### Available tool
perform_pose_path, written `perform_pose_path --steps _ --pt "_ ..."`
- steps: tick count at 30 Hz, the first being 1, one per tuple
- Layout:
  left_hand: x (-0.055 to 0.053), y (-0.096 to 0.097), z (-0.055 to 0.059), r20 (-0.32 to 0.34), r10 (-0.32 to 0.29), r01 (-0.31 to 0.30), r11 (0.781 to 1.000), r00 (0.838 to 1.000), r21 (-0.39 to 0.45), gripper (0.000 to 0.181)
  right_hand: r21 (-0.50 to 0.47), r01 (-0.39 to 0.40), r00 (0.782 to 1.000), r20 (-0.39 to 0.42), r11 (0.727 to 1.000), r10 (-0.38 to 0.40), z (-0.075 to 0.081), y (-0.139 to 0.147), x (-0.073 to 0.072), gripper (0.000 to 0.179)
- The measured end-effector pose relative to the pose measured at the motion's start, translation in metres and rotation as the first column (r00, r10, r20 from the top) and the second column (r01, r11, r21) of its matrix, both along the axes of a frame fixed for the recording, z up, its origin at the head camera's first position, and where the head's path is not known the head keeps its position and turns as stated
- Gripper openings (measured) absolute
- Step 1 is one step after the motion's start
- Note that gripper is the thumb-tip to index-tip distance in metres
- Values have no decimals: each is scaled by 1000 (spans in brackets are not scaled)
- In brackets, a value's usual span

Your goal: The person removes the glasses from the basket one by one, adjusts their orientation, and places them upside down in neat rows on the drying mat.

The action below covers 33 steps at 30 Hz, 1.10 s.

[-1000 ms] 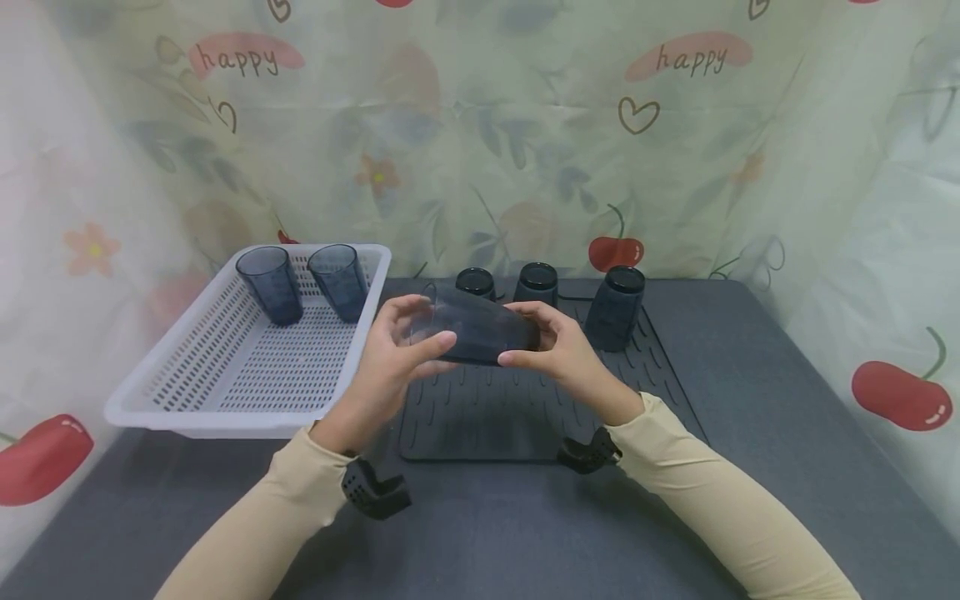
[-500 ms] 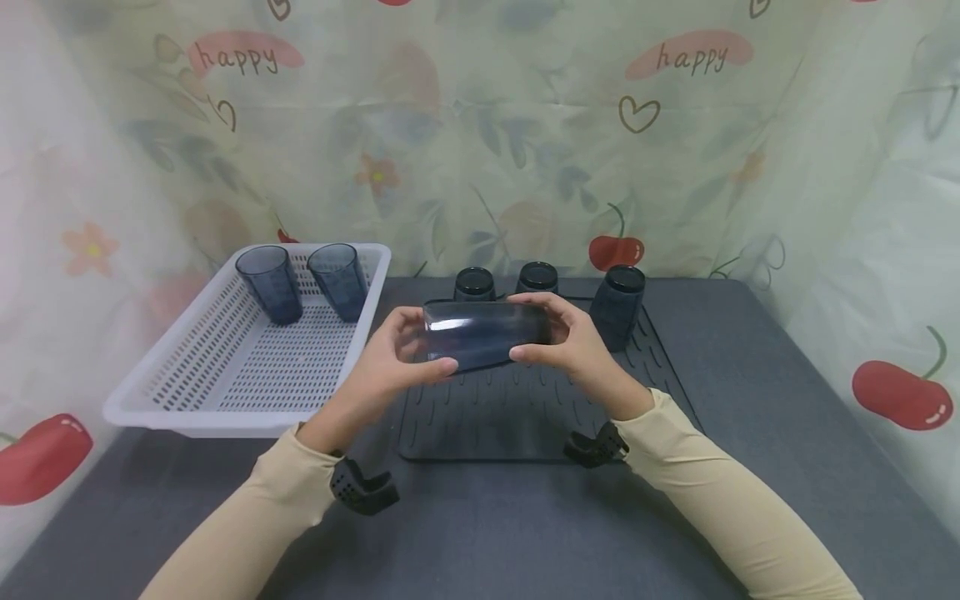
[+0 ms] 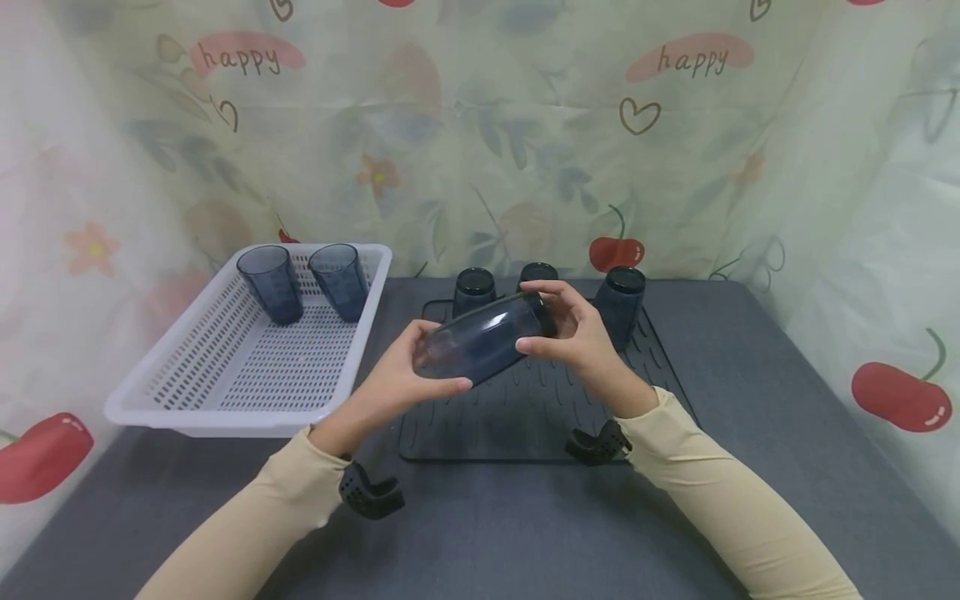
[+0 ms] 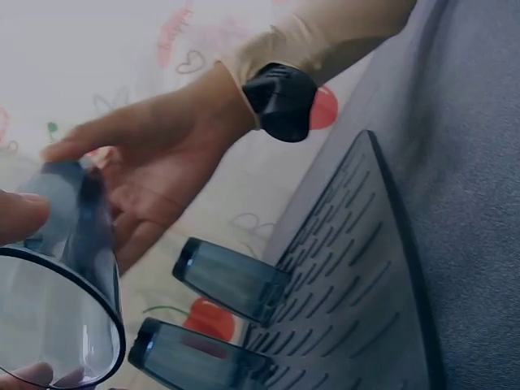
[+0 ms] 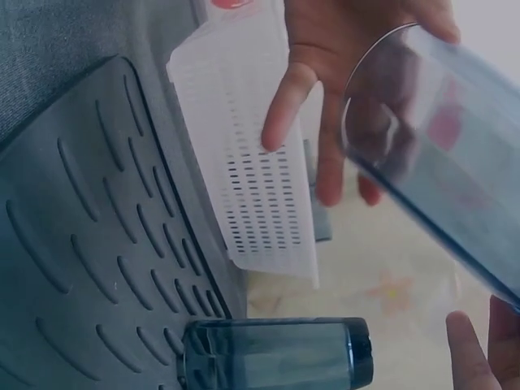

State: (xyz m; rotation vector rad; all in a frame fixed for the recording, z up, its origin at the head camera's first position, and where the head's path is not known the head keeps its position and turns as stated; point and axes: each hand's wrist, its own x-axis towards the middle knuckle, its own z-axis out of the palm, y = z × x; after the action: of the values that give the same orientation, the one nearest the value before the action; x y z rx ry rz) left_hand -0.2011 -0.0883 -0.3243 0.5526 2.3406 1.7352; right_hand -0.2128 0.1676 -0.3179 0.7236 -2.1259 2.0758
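In the middle of the head view, a blue glass [image 3: 483, 337] is held tipped in the air over the black mat [image 3: 502, 433]. The right hand [image 3: 577, 333] bends its fingers and thumb round the closed bottom, at the glass's upper right. The left hand [image 3: 401, 367] has the open end at lower left, thumb in front; its other fingers seem to be behind, but they are hard to see. The white basket [image 3: 225, 423] is at left.

Soft, even light fills the head view, putting a white glint on the held glass [image 3: 483, 340] and faint shadows on the table [image 3: 480, 533]. Both wrist views look bluish and hazy, the curtain [image 4: 81, 49] blurred.
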Motion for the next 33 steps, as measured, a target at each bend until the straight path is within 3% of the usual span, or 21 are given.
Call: perform_pose_path --steps 12,21,27,33 --pt "0 11 -13 -27 -24 19 985 999 -172 77 -63 -62 998 -18 996 61 3 -10 0 69" --pt "1 26 -23 -30 -48 42 983 998 -176 68 -87 -102 995 -16 991 101 4 -22 4 72" --pt "1 31 -26 -3 -71 71 991 997 -117 71 -60 -104 995 -14 993 104 4 -24 5 74" --pt "0 32 -23 21 -71 74 984 997 -160 73 -28 -74 997 -20 997 74 4 -22 6 73"
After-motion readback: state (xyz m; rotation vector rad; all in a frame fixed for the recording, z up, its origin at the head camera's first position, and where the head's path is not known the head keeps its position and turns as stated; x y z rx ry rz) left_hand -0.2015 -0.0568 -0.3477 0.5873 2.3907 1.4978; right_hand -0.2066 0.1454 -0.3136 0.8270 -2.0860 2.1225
